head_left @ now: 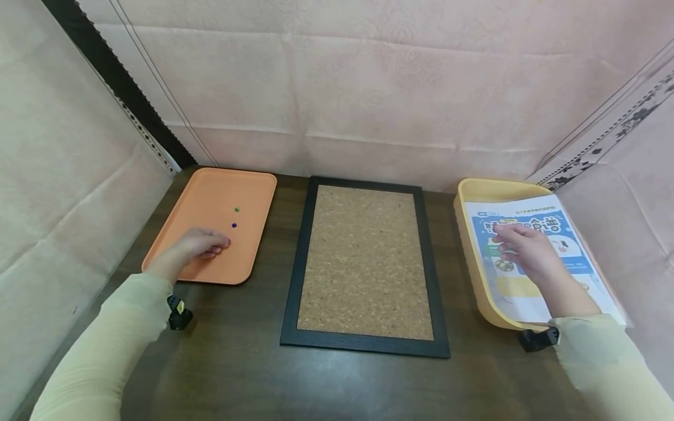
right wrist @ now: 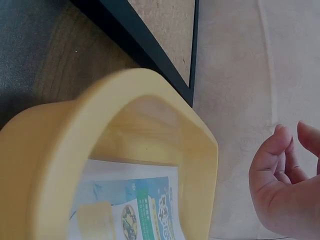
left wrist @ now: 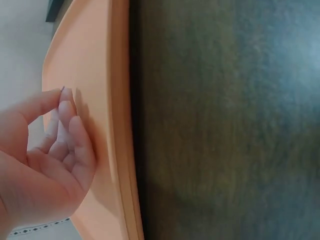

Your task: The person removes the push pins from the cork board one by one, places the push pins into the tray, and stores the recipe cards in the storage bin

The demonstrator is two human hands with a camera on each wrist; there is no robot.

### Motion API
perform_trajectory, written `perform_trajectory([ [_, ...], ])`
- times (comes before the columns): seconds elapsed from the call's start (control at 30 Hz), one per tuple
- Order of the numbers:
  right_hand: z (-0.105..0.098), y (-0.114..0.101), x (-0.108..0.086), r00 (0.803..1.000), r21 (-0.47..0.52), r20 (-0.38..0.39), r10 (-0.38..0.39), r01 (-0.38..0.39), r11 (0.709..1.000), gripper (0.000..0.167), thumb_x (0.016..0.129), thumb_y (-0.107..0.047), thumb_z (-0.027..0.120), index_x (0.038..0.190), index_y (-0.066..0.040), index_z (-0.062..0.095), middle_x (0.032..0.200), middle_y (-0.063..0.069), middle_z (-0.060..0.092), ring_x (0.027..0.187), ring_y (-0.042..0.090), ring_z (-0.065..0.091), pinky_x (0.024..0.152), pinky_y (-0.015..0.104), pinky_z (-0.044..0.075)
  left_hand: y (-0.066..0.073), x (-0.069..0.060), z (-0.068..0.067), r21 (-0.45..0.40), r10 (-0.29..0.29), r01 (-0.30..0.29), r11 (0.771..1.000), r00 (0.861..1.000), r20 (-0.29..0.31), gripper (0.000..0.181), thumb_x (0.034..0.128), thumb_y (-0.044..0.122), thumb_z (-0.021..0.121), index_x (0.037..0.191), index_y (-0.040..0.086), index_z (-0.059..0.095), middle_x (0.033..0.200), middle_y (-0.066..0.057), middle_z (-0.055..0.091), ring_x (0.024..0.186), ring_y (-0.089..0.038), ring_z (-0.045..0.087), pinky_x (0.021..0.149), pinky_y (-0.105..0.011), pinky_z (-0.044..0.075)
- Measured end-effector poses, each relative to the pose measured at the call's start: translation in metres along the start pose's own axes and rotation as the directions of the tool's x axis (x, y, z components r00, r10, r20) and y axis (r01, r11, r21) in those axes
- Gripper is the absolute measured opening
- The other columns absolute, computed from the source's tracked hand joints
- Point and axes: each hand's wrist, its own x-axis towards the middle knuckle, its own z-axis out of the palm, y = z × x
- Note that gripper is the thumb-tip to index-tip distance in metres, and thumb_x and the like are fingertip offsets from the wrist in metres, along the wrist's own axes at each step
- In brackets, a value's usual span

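My left hand (head_left: 202,244) is over the orange tray (head_left: 210,190), pinching a tiny purple round-headed piece (head_left: 229,242) between thumb and fingertips. Only a dark speck of it shows in the left wrist view; whether it touches the tray I cannot tell. Just beyond those fingers lie a small blue round piece (head_left: 234,225) and a small green one (head_left: 237,209). Above the yellow basket (head_left: 476,280) hovers my right hand (head_left: 526,251), fingers loosely bent. In the right wrist view a gap parts its thumb and forefinger, with nothing held.
Between tray and basket lies a cork board (head_left: 365,263) in a black frame. Printed sheets (head_left: 566,266) with blue and white artwork fill the basket, reaching over its right side. Pale cloth walls (head_left: 368,88) enclose the dark wooden table (head_left: 337,386) at the back and sides.
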Motion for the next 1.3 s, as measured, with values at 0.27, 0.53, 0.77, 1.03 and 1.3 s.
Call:
perform_trajectory([
  [0.27, 0.002, 0.003, 0.001, 1.0, -0.076, -0.007, 0.024, -0.024, 0.997, 0.026, 0.086, -0.054, 0.055, 0.099, -0.032, 0.056, 0.088, -0.023, 0.059, 0.083, -0.002, 0.056, 0.074, 0.012, 0.05, 0.001, 0.001, 0.004, 0.172, 0.017, -0.007, 0.985, 0.998, -0.057, 0.03, 0.0936, 0.019, 0.055, 0.107, -0.006, 0.062, 0.071, 0.008, 0.059, 0.067, -0.007, 0.053, 0.064, -0.02, 0.047],
  [0.53, 0.005, 0.003, 0.002, 0.999, -0.122, -0.015, 0.042, -0.044, 0.992, 0.046, 0.086, -0.057, 0.053, 0.114, -0.021, 0.053, 0.088, -0.024, 0.058, 0.083, -0.002, 0.056, 0.075, 0.012, 0.049, 0.009, -0.001, 0.006, 0.197, 0.015, 0.006, 0.98, 0.994, -0.105, 0.03, 0.0923, 0.02, 0.058, 0.107, -0.005, 0.063, 0.075, 0.006, 0.065, 0.071, -0.01, 0.055, 0.065, -0.022, 0.047],
  [0.77, 0.013, -0.009, 0.007, 0.997, -0.271, -0.075, -0.015, -0.006, 0.963, 0.075, 0.091, -0.06, 0.04, 0.137, -0.001, 0.04, 0.118, 0.008, 0.056, 0.094, 0.009, 0.056, 0.072, 0.016, 0.05, 0.05, -0.007, 0.004, 0.261, 0.127, -0.09, 0.961, 0.983, -0.13, 0.051, 0.0956, 0.041, 0.047, 0.123, -0.003, 0.051, 0.122, -0.022, 0.058, 0.108, -0.032, 0.055, 0.088, -0.039, 0.048],
  [1.03, 0.027, -0.034, 0.016, 0.97, -0.357, -0.18, -0.163, 0.09, 0.93, 0.078, 0.093, -0.062, 0.03, 0.143, -0.003, 0.031, 0.139, 0.026, 0.04, 0.115, 0.036, 0.048, 0.09, 0.041, 0.047, 0.112, -0.013, 0.018, 0.33, 0.359, -0.285, 0.9, 0.914, -0.188, 0.065, 0.0932, 0.053, 0.044, 0.134, 0.004, 0.043, 0.137, -0.02, 0.044, 0.127, -0.035, 0.04, 0.101, -0.051, 0.037],
  [1.3, 0.054, -0.05, 0.015, 0.876, -0.518, -0.127, -0.466, 0.342, 0.784, 0.066, 0.099, -0.043, 0.037, 0.145, 0.002, 0.024, 0.147, 0.029, 0.026, 0.135, 0.049, 0.018, 0.106, 0.063, 0.018, 0.147, -0.016, 0.052, 0.414, 0.574, -0.469, 0.78, 0.8, -0.174, 0.063, 0.0948, 0.042, 0.049, 0.144, 0.007, 0.032, 0.149, -0.016, 0.031, 0.139, -0.035, 0.024, 0.111, -0.052, 0.022],
])
